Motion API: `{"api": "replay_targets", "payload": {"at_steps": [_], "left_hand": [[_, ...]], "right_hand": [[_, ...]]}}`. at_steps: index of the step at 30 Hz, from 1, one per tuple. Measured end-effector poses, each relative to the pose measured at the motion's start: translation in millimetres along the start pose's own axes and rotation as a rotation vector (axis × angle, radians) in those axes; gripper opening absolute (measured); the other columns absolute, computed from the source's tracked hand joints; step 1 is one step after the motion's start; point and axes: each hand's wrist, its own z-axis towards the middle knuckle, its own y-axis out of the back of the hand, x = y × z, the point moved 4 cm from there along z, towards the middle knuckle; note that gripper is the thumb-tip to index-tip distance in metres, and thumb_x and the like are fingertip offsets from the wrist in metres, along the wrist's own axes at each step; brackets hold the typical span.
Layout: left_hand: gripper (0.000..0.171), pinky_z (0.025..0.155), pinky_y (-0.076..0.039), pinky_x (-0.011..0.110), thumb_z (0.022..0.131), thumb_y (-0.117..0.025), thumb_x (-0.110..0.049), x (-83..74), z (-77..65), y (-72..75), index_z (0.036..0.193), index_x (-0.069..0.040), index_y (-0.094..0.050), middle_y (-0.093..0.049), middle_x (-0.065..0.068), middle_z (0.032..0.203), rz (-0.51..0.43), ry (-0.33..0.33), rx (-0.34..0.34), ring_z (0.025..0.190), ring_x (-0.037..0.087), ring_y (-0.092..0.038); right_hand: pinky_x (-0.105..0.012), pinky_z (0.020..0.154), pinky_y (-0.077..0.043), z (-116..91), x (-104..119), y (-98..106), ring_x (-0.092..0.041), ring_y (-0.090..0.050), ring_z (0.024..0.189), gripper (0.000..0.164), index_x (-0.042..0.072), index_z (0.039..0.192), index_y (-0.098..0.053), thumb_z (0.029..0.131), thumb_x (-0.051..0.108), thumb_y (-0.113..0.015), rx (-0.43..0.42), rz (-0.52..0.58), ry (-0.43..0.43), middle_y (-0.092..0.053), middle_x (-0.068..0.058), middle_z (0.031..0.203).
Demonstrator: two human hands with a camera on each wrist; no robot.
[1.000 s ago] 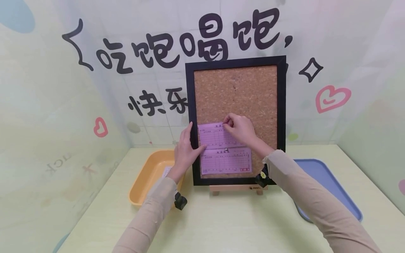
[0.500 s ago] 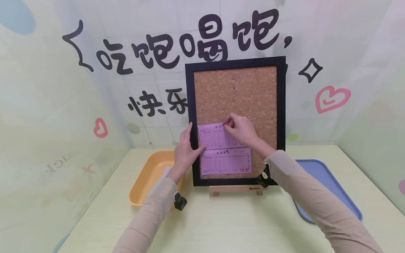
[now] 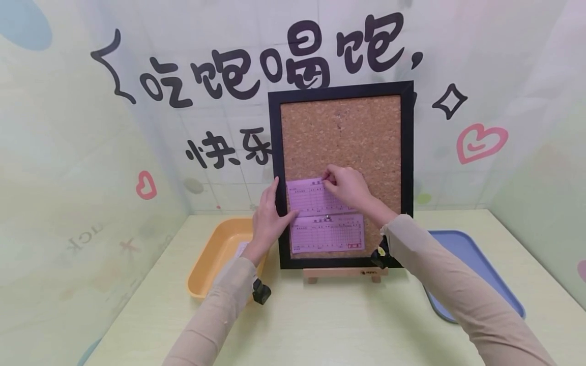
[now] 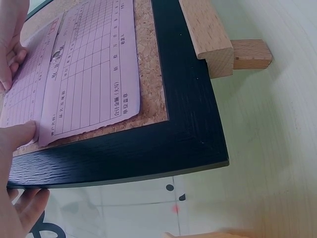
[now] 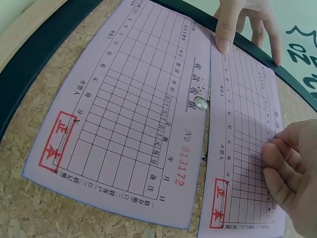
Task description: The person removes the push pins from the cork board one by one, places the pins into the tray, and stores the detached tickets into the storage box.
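A black-framed corkboard (image 3: pixel 341 132) stands upright on a small wooden easel (image 3: pixel 345 272). Two pink receipt slips lie against its lower left part, one above the other. A clear round-headed pushpin (image 5: pixel 200 102) sits at the top edge of the lower slip (image 3: pixel 325 239). My left hand (image 3: pixel 270 213) grips the frame's left side, thumb on the lower left corner of the upper slip (image 3: pixel 302 195), other fingers round the frame's edge. At that slip's top edge, my right hand (image 3: pixel 348 188) pinches with thumb and forefinger; what lies between the fingertips is hidden.
An orange tray (image 3: pixel 197 274) with a piece of paper (image 3: pixel 241 247) in it stands on the table left of the board. To the right lies a blue tray (image 3: pixel 476 274), partly behind the right forearm. A printed wall backdrop rises close behind the board.
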Motion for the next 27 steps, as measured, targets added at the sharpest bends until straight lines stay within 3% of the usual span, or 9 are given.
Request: {"api": "replay_targets", "payload": {"at_steps": [8, 17, 21, 27], "left_hand": [[0.090, 0.074, -0.050, 0.043, 0.073, -0.076, -0.028, -0.9, 1.0, -1.3, 0.144, -0.016, -0.023, -0.041, 0.013, 0.135, 0.008, -0.009, 0.006, 0.096, 0.031, -0.056], [0.091, 0.073, -0.050, 0.042, 0.073, -0.076, -0.028, -0.9, -0.3, -0.6, 0.144, -0.016, -0.022, -0.040, 0.013, 0.136, -0.013, -0.006, 0.000, 0.092, 0.030, -0.056], [0.090, 0.068, -0.050, 0.040, 0.073, -0.076, -0.027, -1.7, -0.7, 0.1, 0.144, -0.015, -0.022, -0.041, 0.013, 0.135, -0.015, -0.010, -0.008, 0.086, 0.029, -0.056], [0.090, 0.076, -0.050, 0.042, 0.073, -0.076, -0.027, -1.6, -0.9, 0.0, 0.144, -0.015, -0.022, -0.040, 0.013, 0.137, -0.023, -0.004, 0.000, 0.096, 0.030, -0.055]], "right_hand": [[-0.027, 0.050, -0.039, -0.8, -0.6, 0.3, -0.014, -0.050, 0.055, 0.009, 0.005, 0.091, -0.063, 0.087, 0.010, -0.056, -0.003, -0.024, 0.031, -0.063, -0.004, 0.071], [-0.027, 0.050, -0.040, -2.4, 5.2, -1.4, -0.015, -0.051, 0.057, 0.012, 0.004, 0.093, -0.060, 0.090, 0.011, -0.051, 0.026, -0.058, -0.020, -0.064, -0.007, 0.076], [-0.025, 0.051, -0.039, -4.3, 3.9, -2.9, -0.015, -0.050, 0.057, 0.012, 0.004, 0.092, -0.060, 0.090, 0.010, -0.051, 0.017, -0.013, -0.068, -0.062, -0.006, 0.075], [-0.024, 0.051, -0.037, -9.8, 2.0, -2.7, -0.013, -0.047, 0.055, 0.011, 0.003, 0.089, -0.062, 0.087, 0.008, -0.052, -0.043, 0.087, -0.107, -0.059, -0.004, 0.067]]}}
